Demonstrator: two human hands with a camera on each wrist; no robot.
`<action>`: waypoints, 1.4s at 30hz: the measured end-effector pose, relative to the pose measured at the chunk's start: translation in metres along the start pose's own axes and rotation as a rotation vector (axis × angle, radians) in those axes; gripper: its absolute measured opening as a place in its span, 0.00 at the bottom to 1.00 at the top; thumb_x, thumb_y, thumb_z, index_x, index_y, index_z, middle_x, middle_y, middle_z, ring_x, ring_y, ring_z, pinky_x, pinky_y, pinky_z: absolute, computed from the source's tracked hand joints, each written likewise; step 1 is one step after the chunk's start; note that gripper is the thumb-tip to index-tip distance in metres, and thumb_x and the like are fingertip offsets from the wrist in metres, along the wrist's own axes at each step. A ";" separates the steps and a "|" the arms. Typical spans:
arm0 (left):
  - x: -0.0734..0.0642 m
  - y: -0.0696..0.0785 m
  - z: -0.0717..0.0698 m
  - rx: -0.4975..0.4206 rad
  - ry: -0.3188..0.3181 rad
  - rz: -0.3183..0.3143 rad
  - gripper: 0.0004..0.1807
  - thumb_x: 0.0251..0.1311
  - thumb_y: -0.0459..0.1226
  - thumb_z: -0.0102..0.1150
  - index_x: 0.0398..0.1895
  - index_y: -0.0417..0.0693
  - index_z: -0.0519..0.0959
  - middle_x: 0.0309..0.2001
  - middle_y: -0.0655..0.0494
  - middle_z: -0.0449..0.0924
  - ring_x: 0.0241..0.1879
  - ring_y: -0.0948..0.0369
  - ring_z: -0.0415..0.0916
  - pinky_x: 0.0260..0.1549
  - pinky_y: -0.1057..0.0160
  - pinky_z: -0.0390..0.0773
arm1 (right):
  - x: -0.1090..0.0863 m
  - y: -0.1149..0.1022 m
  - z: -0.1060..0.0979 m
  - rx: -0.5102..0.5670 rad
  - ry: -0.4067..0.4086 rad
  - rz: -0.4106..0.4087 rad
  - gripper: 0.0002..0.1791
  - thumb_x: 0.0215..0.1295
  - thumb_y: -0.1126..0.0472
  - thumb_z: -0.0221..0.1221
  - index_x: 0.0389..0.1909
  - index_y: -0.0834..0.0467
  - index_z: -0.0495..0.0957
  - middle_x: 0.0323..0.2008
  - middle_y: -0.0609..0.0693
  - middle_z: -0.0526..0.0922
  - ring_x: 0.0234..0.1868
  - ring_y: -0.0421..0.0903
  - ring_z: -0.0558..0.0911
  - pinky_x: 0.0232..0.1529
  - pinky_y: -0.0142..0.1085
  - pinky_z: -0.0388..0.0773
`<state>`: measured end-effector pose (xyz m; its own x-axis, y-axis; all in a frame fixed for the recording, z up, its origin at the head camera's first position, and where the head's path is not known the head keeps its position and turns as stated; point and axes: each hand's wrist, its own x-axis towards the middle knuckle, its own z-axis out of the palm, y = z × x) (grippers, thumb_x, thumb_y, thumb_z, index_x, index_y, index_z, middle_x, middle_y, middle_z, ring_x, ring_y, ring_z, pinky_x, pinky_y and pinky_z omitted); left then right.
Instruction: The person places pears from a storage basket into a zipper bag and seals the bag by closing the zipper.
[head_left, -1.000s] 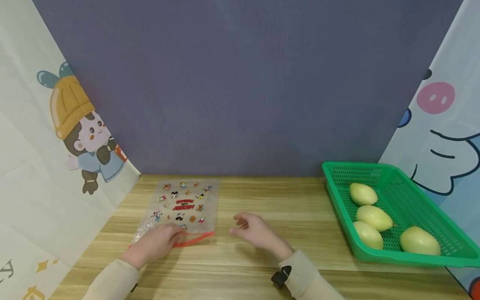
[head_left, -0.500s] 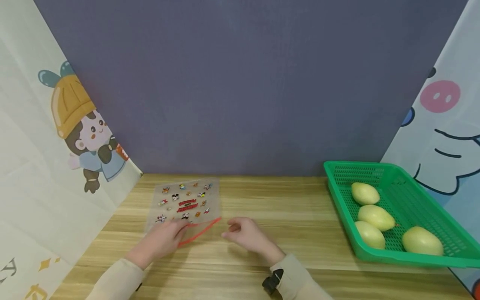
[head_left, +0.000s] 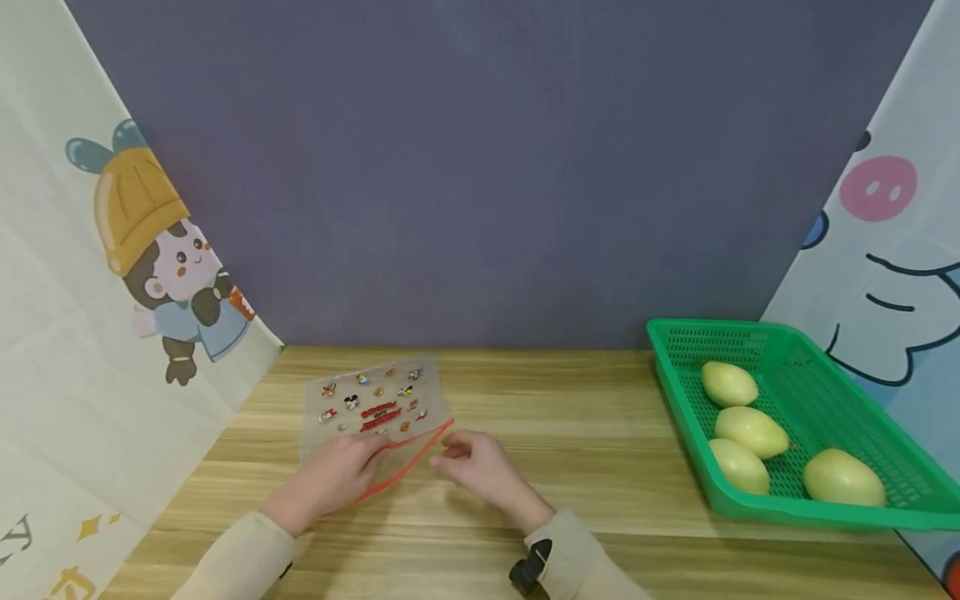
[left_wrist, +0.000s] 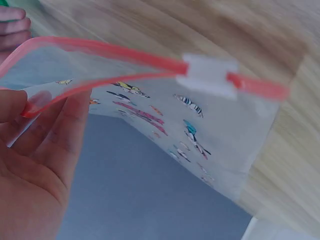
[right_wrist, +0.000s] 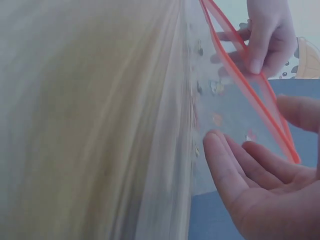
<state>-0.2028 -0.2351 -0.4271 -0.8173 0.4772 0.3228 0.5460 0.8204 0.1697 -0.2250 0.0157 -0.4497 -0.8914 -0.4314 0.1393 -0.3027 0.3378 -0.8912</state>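
A clear zip bag (head_left: 341,408) printed with cartoon figures lies toward the left of the table, its red-edged mouth lifted and gaping. My left hand (head_left: 330,479) pinches one red rim between thumb and fingers, as the left wrist view shows. In that view a white slider (left_wrist: 209,75) sits on the red zip near one end. My right hand (head_left: 486,473) is beside the mouth's right corner, thumb and fingers apart with nothing gripped. From the right wrist, the red zip edge (right_wrist: 250,92) passes close to the right hand's thumb; whether they touch I cannot tell.
A green plastic basket (head_left: 813,508) stands at the right of the wooden table (head_left: 555,392). Several yellow-green, mango-like fruits (head_left: 843,477) lie in it. A dark grey panel (head_left: 480,183) rises at the back, with printed cloth on both sides.
The left hand has raised the bag's red mouth off the table and shifted it slightly right, and the mouth gapes wider. My right hand has come leftward to the bag's corner.
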 end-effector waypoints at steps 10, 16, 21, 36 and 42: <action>0.011 0.012 0.001 -0.043 -0.035 0.027 0.04 0.71 0.34 0.59 0.41 0.47 0.83 0.30 0.64 0.81 0.29 0.69 0.77 0.31 0.62 0.82 | 0.003 -0.007 0.010 0.030 0.121 0.027 0.11 0.61 0.56 0.70 0.37 0.60 0.84 0.34 0.50 0.86 0.36 0.44 0.83 0.36 0.35 0.82; 0.016 0.017 0.003 -0.112 -0.060 0.015 0.05 0.72 0.34 0.58 0.41 0.47 0.83 0.27 0.66 0.77 0.26 0.71 0.70 0.29 0.65 0.79 | 0.006 -0.004 0.013 0.043 0.179 0.061 0.11 0.60 0.57 0.71 0.37 0.60 0.84 0.34 0.49 0.86 0.36 0.43 0.83 0.39 0.36 0.82; 0.019 0.023 0.004 -0.175 -0.066 0.024 0.06 0.72 0.33 0.57 0.43 0.45 0.83 0.31 0.60 0.82 0.28 0.71 0.73 0.31 0.66 0.82 | 0.007 -0.002 0.013 0.069 0.217 0.104 0.11 0.59 0.57 0.71 0.33 0.58 0.81 0.33 0.47 0.85 0.32 0.41 0.81 0.38 0.36 0.82; 0.035 0.047 0.007 -0.233 0.022 0.033 0.04 0.68 0.29 0.60 0.36 0.42 0.83 0.25 0.63 0.76 0.24 0.71 0.68 0.25 0.69 0.78 | 0.010 -0.006 0.006 0.121 0.309 0.140 0.07 0.50 0.74 0.62 0.32 0.64 0.79 0.27 0.51 0.81 0.27 0.42 0.78 0.27 0.32 0.79; 0.047 0.058 0.005 -0.196 0.126 0.037 0.06 0.64 0.27 0.63 0.30 0.45 0.82 0.23 0.65 0.72 0.23 0.70 0.66 0.23 0.71 0.75 | 0.012 -0.005 0.002 0.157 0.334 0.141 0.10 0.50 0.76 0.59 0.35 0.67 0.81 0.25 0.52 0.82 0.25 0.42 0.81 0.27 0.33 0.81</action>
<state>-0.2103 -0.1636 -0.4062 -0.7734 0.4524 0.4441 0.6105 0.7203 0.3294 -0.2333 0.0077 -0.4442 -0.9891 -0.0851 0.1202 -0.1369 0.2312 -0.9632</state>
